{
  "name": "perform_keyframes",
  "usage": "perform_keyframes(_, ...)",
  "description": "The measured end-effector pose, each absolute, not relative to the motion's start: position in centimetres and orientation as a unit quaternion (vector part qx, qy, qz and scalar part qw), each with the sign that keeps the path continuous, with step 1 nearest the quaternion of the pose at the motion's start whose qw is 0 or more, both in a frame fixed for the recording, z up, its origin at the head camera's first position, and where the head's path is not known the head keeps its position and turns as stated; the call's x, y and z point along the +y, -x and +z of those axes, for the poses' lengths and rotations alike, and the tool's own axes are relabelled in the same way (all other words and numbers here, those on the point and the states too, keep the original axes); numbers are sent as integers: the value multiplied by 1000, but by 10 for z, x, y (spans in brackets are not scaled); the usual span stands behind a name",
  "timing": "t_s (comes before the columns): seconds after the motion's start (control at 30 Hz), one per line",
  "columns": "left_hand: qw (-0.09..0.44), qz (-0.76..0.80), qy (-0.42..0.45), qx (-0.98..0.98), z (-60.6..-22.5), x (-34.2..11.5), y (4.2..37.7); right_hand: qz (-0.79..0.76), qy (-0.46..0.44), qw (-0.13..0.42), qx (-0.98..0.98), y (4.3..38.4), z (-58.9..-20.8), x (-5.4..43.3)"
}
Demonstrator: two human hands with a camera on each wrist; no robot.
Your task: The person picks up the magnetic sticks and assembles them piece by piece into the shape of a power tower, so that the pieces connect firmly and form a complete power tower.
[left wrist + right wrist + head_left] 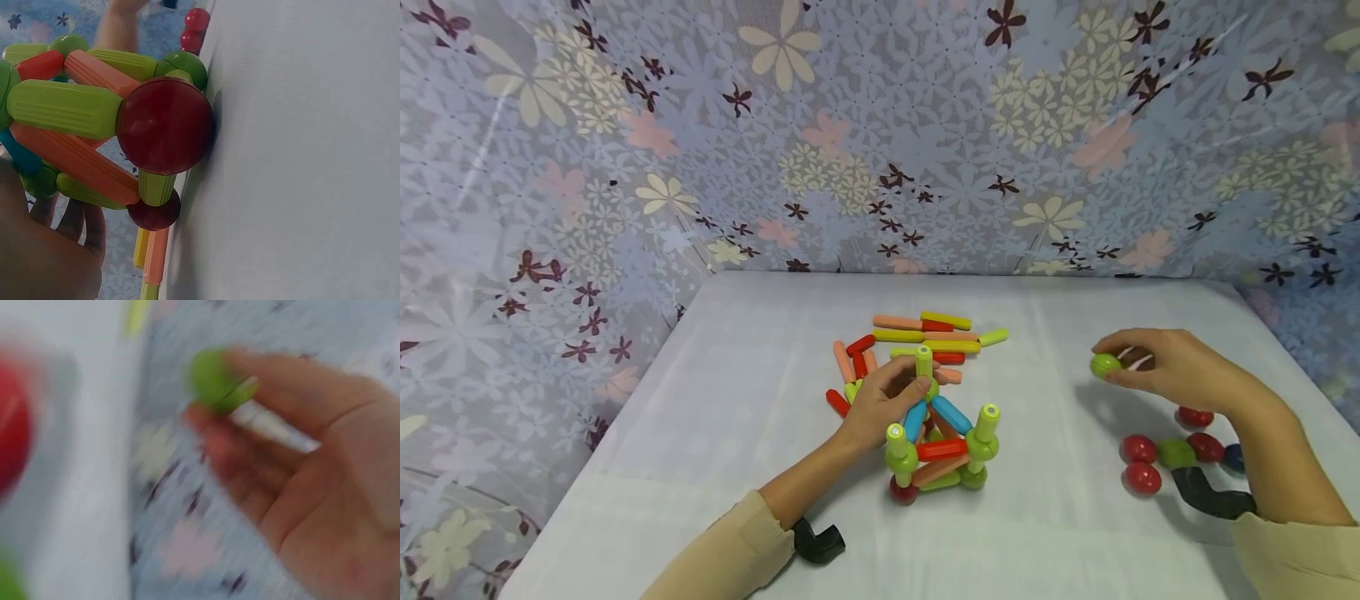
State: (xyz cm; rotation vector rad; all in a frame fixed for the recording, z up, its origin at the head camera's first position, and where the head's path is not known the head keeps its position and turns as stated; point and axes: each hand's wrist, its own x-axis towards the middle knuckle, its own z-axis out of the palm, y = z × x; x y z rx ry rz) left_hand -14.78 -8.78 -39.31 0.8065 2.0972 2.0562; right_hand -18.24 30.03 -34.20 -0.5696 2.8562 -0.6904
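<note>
Near the table's middle stands a frame of magnetic rods and balls [942, 451]. Short light-green rods rise from its top corners, and blue and red rods join them. My left hand [874, 407] grips its rear corner, thumb in front and fingers behind. In the left wrist view, dark red balls [165, 125] form lower corners, with green and orange rods between them. My right hand [1183, 371] is raised over the right side of the table, pinching a green ball [1105, 365] between thumb and fingertips. The right wrist view is blurred, but the green ball [215, 378] shows at the fingertips.
Loose rods [951, 345] in yellow, orange, red and green lie behind the frame. Under my right arm are red balls [1142, 478], a green piece [1176, 453] and a black curved piece [1210, 496]. Another black curved piece [820, 544] lies beside my left sleeve.
</note>
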Motion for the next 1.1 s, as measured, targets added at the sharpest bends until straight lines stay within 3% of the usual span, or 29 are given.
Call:
perform_keyframes(0.2, 43, 664, -256, 701, -395, -85, 145, -338, 273, -7, 901, 163, -295, 227)
perform_keyframes(0.43, 42, 656, -248, 711, -371, -79, 130, -425, 391, -4, 817, 167, -274, 162)
perform_keyframes(0.6, 47, 642, -231, 729, -369, -75, 124, -436, 420, 15, 796, 169, -278, 142)
perform_keyframes(0.87, 43, 651, -229, 723, -366, -70, 119, -415, 387, -4, 823, 165, -279, 165)
perform_keyframes(0.97, 33, 654, -229, 720, -366, -70, 119, -386, 329, -22, 861, 167, -280, 196)
perform_keyframes(1.1, 30, 656, -235, 716, -366, -69, 119, -307, 241, -2, 920, 173, -289, 254)
